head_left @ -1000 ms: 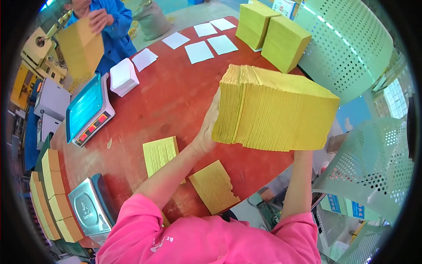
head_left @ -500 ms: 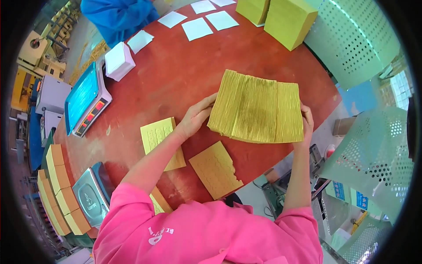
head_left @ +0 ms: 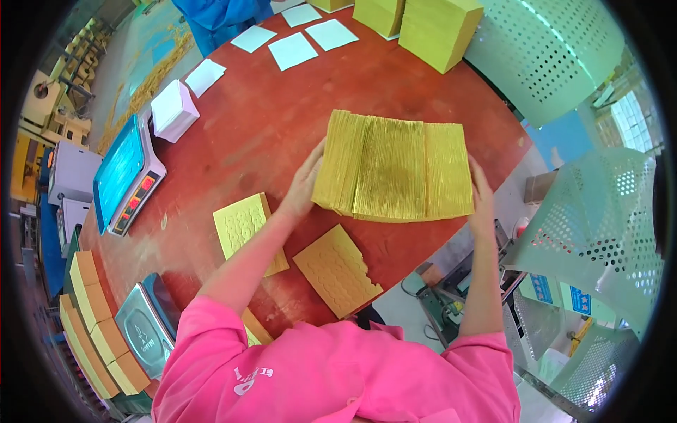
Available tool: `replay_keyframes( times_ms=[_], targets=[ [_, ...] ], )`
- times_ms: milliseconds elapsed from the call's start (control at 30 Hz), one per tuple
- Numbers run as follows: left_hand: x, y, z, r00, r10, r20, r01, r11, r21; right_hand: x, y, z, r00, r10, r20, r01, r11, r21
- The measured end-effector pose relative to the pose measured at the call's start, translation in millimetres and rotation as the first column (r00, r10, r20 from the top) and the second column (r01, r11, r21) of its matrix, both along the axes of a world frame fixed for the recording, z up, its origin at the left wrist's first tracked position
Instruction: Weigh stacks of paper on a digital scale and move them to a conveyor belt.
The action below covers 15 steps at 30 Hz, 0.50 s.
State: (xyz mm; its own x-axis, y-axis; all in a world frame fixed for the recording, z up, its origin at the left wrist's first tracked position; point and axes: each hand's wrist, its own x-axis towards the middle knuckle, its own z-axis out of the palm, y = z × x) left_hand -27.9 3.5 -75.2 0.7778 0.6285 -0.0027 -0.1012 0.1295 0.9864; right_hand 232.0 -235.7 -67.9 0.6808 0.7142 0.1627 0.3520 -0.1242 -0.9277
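Thick stack of gold-yellow sheets (head_left: 395, 166), fanned sideways so its edges show as ribbed bands, lying flat near the red desk's (head_left: 282, 113) front edge.

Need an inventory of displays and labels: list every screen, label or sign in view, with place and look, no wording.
Weighing scale: table's left edge, blue-green platform, front panel with red-lit display.
Second scale: lower left, grey steel platform, no display visible.
Blue labels: lower right on a green perforated bin, small rectangles with white marks.
White paper sheets: far table edge, blank rectangles.
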Motion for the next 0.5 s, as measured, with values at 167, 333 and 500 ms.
replay_keyframes(
  times_ms=[167, 333, 500],
  targets=[
    [35, -33, -20, 0.982, 0.147, 0.118, -0.144, 0.989, -0.029, -25, 10, -30, 0.933, 0.03, -0.358, 0.063, 0.968, 0.244],
    [22, -3, 17, 0.973, 0.066, -0.221, -0.051, 0.996, 0.074, -8, 14, 45, 0.897, 0.013, -0.441, -0.038, 0.998, -0.047],
    [14, -4, 114, 0.941, -0.175, -0.289, 0.14, 0.98, -0.14, 6, -4, 103, 0.86, -0.176, -0.479, 0.026, 0.952, -0.304]
  ],
)
